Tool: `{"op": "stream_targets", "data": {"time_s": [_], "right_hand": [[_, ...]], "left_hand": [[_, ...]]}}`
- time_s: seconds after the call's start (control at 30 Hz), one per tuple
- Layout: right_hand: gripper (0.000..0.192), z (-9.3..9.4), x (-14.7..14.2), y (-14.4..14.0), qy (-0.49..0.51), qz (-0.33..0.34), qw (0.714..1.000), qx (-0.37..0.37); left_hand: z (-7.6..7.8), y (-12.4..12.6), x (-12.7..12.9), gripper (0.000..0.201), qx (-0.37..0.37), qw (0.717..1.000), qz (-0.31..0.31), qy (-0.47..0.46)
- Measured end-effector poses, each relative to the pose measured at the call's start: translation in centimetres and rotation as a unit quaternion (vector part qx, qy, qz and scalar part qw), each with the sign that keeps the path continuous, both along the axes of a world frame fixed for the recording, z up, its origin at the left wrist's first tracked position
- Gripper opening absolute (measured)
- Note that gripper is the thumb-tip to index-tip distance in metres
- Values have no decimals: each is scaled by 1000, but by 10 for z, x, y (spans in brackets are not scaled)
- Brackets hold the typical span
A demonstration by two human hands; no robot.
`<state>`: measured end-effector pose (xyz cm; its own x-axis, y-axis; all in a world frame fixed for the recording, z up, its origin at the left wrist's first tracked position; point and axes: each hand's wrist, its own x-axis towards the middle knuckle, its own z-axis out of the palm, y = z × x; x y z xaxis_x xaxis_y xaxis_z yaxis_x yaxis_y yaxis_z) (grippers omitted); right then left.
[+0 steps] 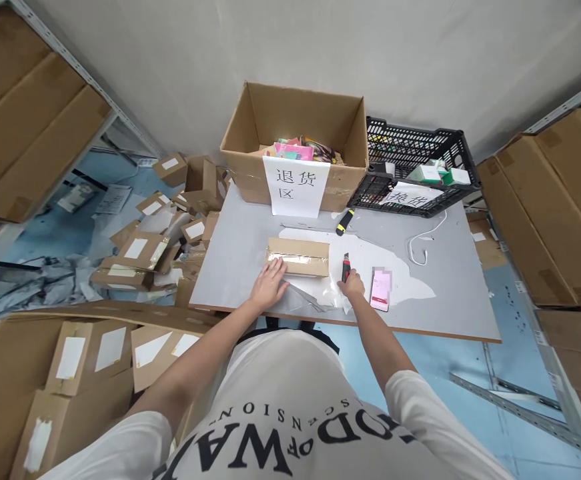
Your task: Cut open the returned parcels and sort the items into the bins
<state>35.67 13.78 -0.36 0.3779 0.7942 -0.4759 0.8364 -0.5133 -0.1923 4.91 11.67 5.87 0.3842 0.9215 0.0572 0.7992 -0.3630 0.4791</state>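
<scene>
A small taped cardboard box (306,259) lies lengthwise near the front of the grey table (230,267). My left hand (269,283) rests against the box's left front corner, its fingers stretched out over the edge. To the right of the box, my right hand (351,285) is closed around a red and black box cutter (346,264), whose tip points away from me. The cutter is apart from the box. Just right of that hand lies a phone (381,289) with a pink lit screen. Crumpled clear plastic (330,291) lies between the box and the cutter.
Behind stands a large open carton (240,170) with colourful packets, beside a black plastic crate (415,143) with small boxes. A yellow and black cutter (345,222) and a white cable (419,245) lie on the table. Cardboard boxes (140,250) heap up at left; stacked cartons (565,207) stand at right.
</scene>
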Motion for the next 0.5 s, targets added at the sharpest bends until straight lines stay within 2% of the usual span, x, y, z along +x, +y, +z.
{"op": "stream_targets", "data": {"time_s": [0.17, 0.27, 0.33, 0.4, 0.5], "right_hand": [[58, -6, 2, 1, 6, -8, 1000, -10], [57, 0, 8, 0, 52, 2, 998, 34], [56, 12, 11, 4, 87, 18, 990, 106], [58, 31, 13, 14, 112, 48, 974, 191], [62, 72, 6, 35, 148, 149, 938, 275]], "left_hand": [[-4, -3, 8, 58, -12, 998, -25, 54], [-6, -1, 6, 58, -11, 998, -30, 61], [-7, -1, 5, 58, -7, 997, -33, 64], [-7, -2, 4, 59, 1, 997, -36, 66], [-8, -4, 2, 60, 20, 997, -41, 67]]}}
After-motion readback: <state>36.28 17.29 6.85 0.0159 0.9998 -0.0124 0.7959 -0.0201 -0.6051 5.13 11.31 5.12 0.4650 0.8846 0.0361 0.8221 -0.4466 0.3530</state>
